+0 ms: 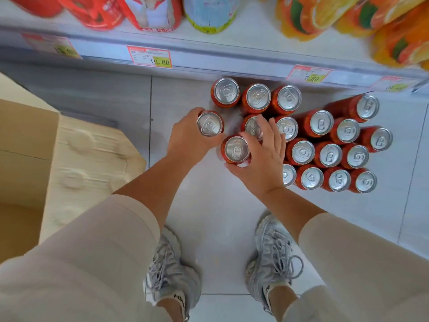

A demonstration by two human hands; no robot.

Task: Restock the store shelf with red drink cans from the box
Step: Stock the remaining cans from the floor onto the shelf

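Note:
Several red drink cans with silver tops point(325, 145) stand in rows on the white floor tiles below the shelf. My left hand point(185, 138) is wrapped around one upright red can point(210, 124) at the left of the group. My right hand point(262, 156) grips another red can point(236, 149) between thumb and fingers, and its fingertips lie over a third can point(251, 126) behind it. The cardboard box point(27, 159) sits open at the left, its inside mostly hidden.
The white shelf edge point(209, 59) with price tags runs across the top, carrying red packs, a pale bottle and orange drink packs. My knees and grey sneakers point(171, 270) are at the bottom. A box flap point(88, 163) juts toward my left arm.

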